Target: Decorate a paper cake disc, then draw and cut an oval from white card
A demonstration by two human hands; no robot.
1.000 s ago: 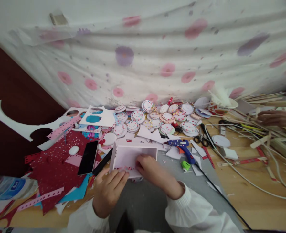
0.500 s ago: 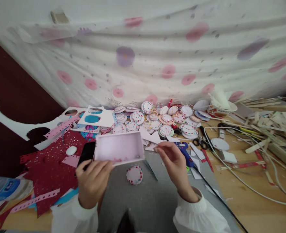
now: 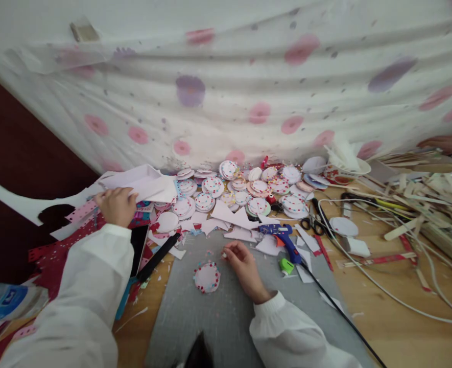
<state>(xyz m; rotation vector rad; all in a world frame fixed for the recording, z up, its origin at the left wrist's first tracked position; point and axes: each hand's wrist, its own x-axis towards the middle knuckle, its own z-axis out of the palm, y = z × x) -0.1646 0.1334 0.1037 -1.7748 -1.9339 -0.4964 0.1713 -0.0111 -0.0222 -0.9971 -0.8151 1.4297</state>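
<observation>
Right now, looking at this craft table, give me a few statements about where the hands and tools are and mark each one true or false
1. The left hand holds the pale pink box out at the left side of the table. True.
2. The right hand grips the blue glue gun. False: the glue gun lies on the table beside that hand, untouched.
3. A dotted round disc lies on the grey mat just left of the right hand. True.
4. The black scissors lie on the grey mat. False: they lie on the wooden table right of the glue gun.
5. A black phone lies partly under the left sleeve. True.
</observation>
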